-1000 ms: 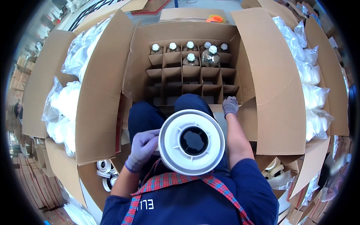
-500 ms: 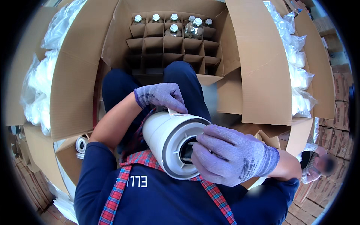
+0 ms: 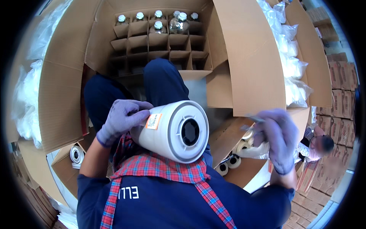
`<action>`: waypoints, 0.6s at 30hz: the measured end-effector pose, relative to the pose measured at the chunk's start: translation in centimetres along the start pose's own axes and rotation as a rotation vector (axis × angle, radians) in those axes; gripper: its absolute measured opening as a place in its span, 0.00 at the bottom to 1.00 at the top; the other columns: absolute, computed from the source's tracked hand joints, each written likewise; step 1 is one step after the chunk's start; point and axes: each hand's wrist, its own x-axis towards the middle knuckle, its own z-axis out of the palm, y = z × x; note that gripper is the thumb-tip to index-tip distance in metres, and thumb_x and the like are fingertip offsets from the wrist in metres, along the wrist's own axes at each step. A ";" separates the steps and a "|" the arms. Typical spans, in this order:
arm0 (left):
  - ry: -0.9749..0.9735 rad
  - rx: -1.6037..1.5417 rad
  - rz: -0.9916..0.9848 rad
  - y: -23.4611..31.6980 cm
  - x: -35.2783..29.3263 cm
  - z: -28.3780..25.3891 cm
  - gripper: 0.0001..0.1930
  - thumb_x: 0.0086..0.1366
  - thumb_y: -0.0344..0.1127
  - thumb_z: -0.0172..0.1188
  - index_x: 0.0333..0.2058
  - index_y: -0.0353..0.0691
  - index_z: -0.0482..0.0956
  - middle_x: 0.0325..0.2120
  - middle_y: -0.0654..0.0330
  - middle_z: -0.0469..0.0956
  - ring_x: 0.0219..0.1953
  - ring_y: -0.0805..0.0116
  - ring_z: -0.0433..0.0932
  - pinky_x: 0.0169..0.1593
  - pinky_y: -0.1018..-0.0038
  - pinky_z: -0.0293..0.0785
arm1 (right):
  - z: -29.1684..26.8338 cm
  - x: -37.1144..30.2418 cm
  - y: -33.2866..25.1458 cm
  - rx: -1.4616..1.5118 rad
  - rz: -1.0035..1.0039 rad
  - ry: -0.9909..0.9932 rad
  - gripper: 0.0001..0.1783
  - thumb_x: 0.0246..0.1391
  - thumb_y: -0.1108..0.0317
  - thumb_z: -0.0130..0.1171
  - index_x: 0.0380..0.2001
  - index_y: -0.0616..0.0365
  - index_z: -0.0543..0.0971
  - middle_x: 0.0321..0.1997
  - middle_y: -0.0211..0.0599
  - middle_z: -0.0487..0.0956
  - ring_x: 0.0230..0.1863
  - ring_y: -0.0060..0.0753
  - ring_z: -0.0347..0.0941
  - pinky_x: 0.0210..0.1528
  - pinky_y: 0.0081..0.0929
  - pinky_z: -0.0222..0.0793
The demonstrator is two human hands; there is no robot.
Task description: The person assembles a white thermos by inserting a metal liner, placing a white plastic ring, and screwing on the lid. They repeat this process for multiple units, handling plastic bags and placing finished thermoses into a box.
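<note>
A white, slightly tapered plastic cylinder [image 3: 169,131] rests against my lap and apron, its ringed end with a dark round opening turned up and right. My left hand [image 3: 124,118], in a purple-grey glove, is closed on its left side, with the thumb beside an orange and white label [image 3: 153,121]. Off to the right, apart from the cylinder, is my gloved right hand [image 3: 277,133]. A thin grey metal tool [image 3: 254,118] sticks out from its fingers; motion blur hides its exact kind.
Ahead stands a divided carton [image 3: 141,71] holding several white-capped glass bottles [image 3: 179,24]. Clear plastic bags of white items [image 3: 295,66] fill the carton at right. White ring-shaped parts [image 3: 233,161] lie in a box below my right hand. Another person [image 3: 318,143] is far right.
My right hand has drawn back from the cylinder's opening to the right with the tool. My left hand has shifted down and left, exposing the label. The view has shifted a little.
</note>
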 end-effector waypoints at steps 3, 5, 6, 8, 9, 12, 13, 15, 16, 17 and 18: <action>-0.352 -0.003 -0.069 1.6 4.3 -0.9 0.17 0.60 0.43 0.64 0.39 0.35 0.88 0.24 0.55 0.84 0.27 0.75 0.81 0.36 0.76 0.77 | 1.5 2.0 0.0 -0.605 -0.951 -0.201 0.23 0.40 0.67 0.65 0.44 0.59 0.82 0.45 0.42 0.79 0.46 0.40 0.77 0.52 0.43 0.77; -0.464 -0.061 -0.068 0.6 6.0 -0.3 0.17 0.61 0.43 0.66 0.40 0.35 0.88 0.26 0.57 0.85 0.29 0.75 0.81 0.39 0.77 0.77 | 5.2 1.7 1.6 -0.625 -1.123 -0.331 0.19 0.40 0.67 0.65 0.40 0.58 0.83 0.44 0.42 0.79 0.47 0.42 0.78 0.57 0.45 0.77; -0.500 -0.075 -0.081 0.5 6.6 -0.5 0.17 0.61 0.43 0.66 0.39 0.34 0.88 0.27 0.57 0.86 0.30 0.75 0.82 0.40 0.77 0.78 | 5.6 1.9 2.0 -0.621 -1.161 -0.307 0.18 0.39 0.68 0.65 0.38 0.58 0.83 0.44 0.42 0.79 0.48 0.42 0.78 0.58 0.45 0.76; -0.574 -0.116 -0.108 0.3 7.5 -0.7 0.16 0.61 0.43 0.67 0.39 0.34 0.88 0.29 0.58 0.86 0.31 0.75 0.82 0.41 0.77 0.78 | 5.8 2.6 2.4 -0.609 -1.238 -0.290 0.15 0.39 0.68 0.65 0.35 0.58 0.83 0.44 0.42 0.80 0.50 0.44 0.78 0.60 0.45 0.75; -0.584 -0.118 -0.100 0.3 7.7 -0.4 0.16 0.61 0.42 0.66 0.39 0.33 0.88 0.27 0.57 0.86 0.29 0.75 0.81 0.39 0.77 0.77 | 5.8 2.9 2.6 -0.598 -1.280 -0.295 0.14 0.39 0.68 0.65 0.33 0.58 0.83 0.44 0.42 0.80 0.50 0.45 0.77 0.61 0.45 0.75; -0.575 -0.086 -0.048 0.4 7.9 0.1 0.16 0.60 0.40 0.64 0.39 0.32 0.87 0.24 0.55 0.84 0.27 0.74 0.80 0.36 0.77 0.76 | 5.7 3.2 2.2 -0.591 -1.292 -0.377 0.13 0.40 0.67 0.65 0.34 0.56 0.83 0.41 0.41 0.79 0.45 0.42 0.78 0.50 0.41 0.78; -0.545 -0.045 -0.014 0.4 7.4 0.1 0.16 0.60 0.41 0.64 0.38 0.32 0.87 0.25 0.54 0.84 0.27 0.73 0.81 0.36 0.76 0.77 | 5.8 3.4 2.0 -0.593 -1.278 -0.404 0.14 0.40 0.67 0.66 0.34 0.56 0.82 0.40 0.40 0.79 0.42 0.40 0.78 0.45 0.39 0.79; -0.412 0.026 -0.005 1.2 5.7 0.3 0.17 0.59 0.43 0.64 0.35 0.32 0.87 0.27 0.51 0.84 0.29 0.66 0.84 0.37 0.72 0.78 | 5.5 3.4 1.6 -0.709 -1.120 -0.427 0.17 0.39 0.66 0.67 0.37 0.55 0.82 0.39 0.36 0.77 0.34 0.34 0.77 0.32 0.32 0.77; -0.204 0.118 0.176 0.8 3.8 0.9 0.13 0.59 0.42 0.65 0.30 0.36 0.87 0.25 0.53 0.83 0.26 0.64 0.83 0.32 0.72 0.76 | 5.7 3.6 1.9 -0.611 -0.999 -0.454 0.14 0.45 0.70 0.67 0.38 0.56 0.81 0.32 0.33 0.76 0.24 0.31 0.72 0.25 0.31 0.71; 0.051 0.192 0.241 1.2 1.0 1.8 0.13 0.57 0.41 0.67 0.25 0.35 0.83 0.27 0.51 0.84 0.26 0.61 0.83 0.31 0.71 0.77 | 5.8 3.6 3.1 -0.507 -0.799 -0.385 0.11 0.49 0.70 0.65 0.37 0.57 0.80 0.32 0.34 0.76 0.26 0.31 0.74 0.26 0.32 0.71; 0.174 0.226 0.302 0.9 -2.1 2.5 0.17 0.54 0.41 0.72 0.19 0.35 0.76 0.30 0.48 0.83 0.28 0.57 0.84 0.33 0.69 0.80 | 6.3 3.2 4.8 -0.404 -0.596 -0.311 0.08 0.53 0.69 0.63 0.37 0.58 0.79 0.31 0.35 0.76 0.27 0.32 0.75 0.26 0.33 0.72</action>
